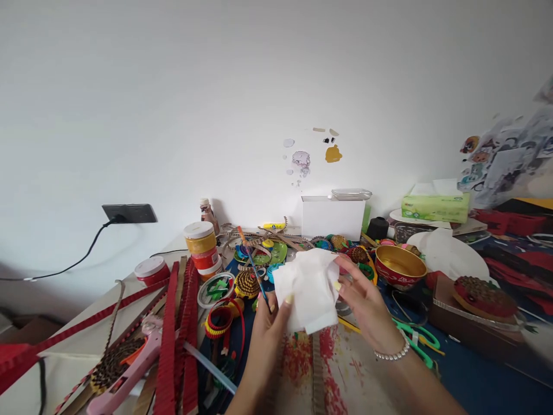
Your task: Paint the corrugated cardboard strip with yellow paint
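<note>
A folded white tissue (309, 291) is held up in front of me between both hands. My left hand (271, 328) is closed, its thumb pressing on the tissue's lower left side. The same hand grips a thin paintbrush (249, 253), blue low down and orange toward its upper end, which slants up to the left. My right hand (365, 305), with a beaded bracelet at the wrist, pinches the tissue's right edge. Below the hands lies a paint-stained board (358, 369) with a corrugated cardboard strip (318, 369) on it.
Stacked paint jars (201, 245), red corrugated strips (188, 334) and a pink glue gun (133, 369) are at left. To the right are a gold-lined red bowl (401, 266), green scissors (417, 340) and a brown box (462, 320). A tissue pack (436, 206) stands behind.
</note>
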Action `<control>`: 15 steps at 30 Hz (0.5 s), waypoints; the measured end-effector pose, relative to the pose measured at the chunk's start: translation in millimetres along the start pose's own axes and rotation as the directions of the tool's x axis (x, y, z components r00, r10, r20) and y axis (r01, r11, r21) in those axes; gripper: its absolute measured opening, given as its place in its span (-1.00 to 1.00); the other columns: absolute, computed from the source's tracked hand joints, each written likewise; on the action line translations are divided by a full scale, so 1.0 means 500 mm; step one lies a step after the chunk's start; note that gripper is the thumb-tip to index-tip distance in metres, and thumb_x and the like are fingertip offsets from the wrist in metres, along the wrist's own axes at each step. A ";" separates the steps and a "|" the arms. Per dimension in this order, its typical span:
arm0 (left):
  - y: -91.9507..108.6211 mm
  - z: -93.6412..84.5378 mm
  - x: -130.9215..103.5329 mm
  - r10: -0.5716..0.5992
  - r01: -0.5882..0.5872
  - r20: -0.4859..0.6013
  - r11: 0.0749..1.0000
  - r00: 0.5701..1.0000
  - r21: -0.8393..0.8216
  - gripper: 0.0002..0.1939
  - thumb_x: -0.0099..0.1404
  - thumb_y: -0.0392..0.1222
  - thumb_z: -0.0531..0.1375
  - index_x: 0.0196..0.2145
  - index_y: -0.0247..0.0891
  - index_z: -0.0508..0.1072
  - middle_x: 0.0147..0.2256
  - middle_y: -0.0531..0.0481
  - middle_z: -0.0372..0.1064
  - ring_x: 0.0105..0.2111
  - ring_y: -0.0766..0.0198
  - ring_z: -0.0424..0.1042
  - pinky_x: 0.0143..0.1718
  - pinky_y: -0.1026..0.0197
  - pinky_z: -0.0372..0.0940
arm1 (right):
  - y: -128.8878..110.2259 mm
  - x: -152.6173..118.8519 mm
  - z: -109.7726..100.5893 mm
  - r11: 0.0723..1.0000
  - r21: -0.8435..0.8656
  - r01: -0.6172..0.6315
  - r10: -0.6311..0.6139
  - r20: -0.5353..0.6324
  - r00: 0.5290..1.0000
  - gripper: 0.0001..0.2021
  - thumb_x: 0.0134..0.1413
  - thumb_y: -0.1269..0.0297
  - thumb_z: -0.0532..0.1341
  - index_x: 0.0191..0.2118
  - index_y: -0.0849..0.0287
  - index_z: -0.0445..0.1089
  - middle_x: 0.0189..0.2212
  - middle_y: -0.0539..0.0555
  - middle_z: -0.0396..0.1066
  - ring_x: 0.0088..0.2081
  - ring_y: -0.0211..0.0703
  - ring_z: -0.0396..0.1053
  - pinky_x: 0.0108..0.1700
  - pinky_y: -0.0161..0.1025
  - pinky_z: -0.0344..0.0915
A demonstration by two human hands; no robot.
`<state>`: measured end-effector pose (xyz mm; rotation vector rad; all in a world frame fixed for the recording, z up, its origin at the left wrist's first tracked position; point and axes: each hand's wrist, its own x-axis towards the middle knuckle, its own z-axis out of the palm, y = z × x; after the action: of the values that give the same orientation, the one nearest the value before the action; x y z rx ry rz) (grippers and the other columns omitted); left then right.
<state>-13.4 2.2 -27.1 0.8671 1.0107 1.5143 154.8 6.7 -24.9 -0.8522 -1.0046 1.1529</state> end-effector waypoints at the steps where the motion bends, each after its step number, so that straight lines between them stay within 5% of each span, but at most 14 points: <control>1: 0.004 0.004 0.000 0.003 -0.004 0.008 1.000 1.000 0.011 -0.55 -0.16 -0.01 0.39 -0.61 -0.18 0.15 -0.65 0.22 0.15 -0.61 0.38 0.19 -0.58 0.36 0.17 | 0.004 0.001 -0.003 1.000 -0.013 0.002 -0.002 -0.002 1.000 -0.53 -0.09 0.17 0.32 0.02 -0.01 0.32 0.10 0.08 0.29 0.01 -0.08 0.32 -0.03 -0.18 0.29; 4: 0.009 0.007 0.003 -0.002 0.002 0.024 1.000 1.000 0.029 -0.50 -0.19 -0.08 0.39 -0.63 -0.18 0.06 -0.68 0.29 -0.01 -0.66 0.47 -0.02 -0.66 0.43 0.01 | 0.011 0.002 -0.006 0.997 -0.071 0.013 -0.014 -0.011 1.000 -0.54 -0.16 0.20 0.36 -0.04 0.03 0.37 0.16 0.08 0.18 0.08 -0.03 0.25 -0.01 -0.18 0.29; 8: 0.008 0.002 0.004 0.017 -0.019 0.020 0.998 1.000 0.062 -0.53 -0.14 -0.13 0.36 -0.64 -0.18 0.04 -0.66 0.27 0.01 -0.63 0.47 -0.05 -0.63 0.44 -0.01 | 0.018 -0.002 0.001 0.988 -0.151 0.005 -0.008 -0.018 1.000 -0.50 -0.23 0.21 0.39 -0.05 0.05 0.38 0.19 0.13 0.11 0.06 0.03 0.27 -0.09 -0.16 0.35; 15: 0.006 -0.001 0.002 0.071 -0.073 0.020 0.992 0.997 0.105 -0.53 -0.12 -0.13 0.35 -0.64 -0.17 0.02 -0.63 0.24 0.06 -0.61 0.45 0.01 -0.59 0.41 0.04 | 0.029 -0.006 0.000 0.965 -0.260 -0.025 0.026 0.002 1.000 -0.53 -0.05 0.09 0.25 0.01 0.12 0.34 -0.12 0.17 0.43 -0.15 0.00 0.43 -0.17 -0.06 0.40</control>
<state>-15.1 3.0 -24.3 0.9987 1.0653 1.5225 149.8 6.8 -38.8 -1.0735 -1.1692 1.0586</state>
